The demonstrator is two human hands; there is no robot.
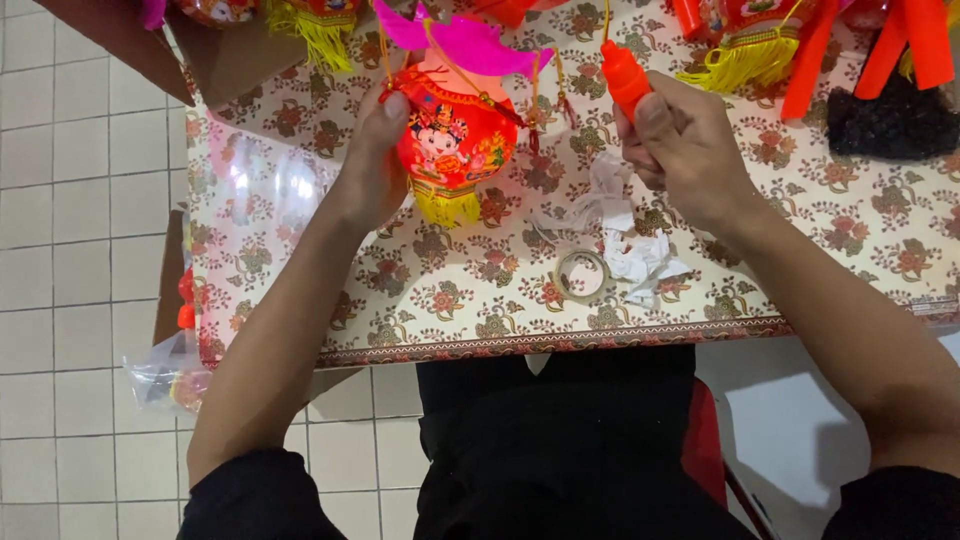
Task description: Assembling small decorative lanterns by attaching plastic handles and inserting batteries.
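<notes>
Left hand grips red lantern side

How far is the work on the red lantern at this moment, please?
Looks done: several lanterns with yellow tassels lie along the far edge of the table.
In hand: the left hand steadies a red lantern under its pink top; the right hand grips an orange handle.
Left: whether the two are joined cannot be told. A tape roll and paper scraps lie nearby.

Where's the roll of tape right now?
In the head view the tape roll lies flat on the floral tablecloth near the table's front edge, just left of the crumpled white paper, below and between the left hand and right hand.
</notes>
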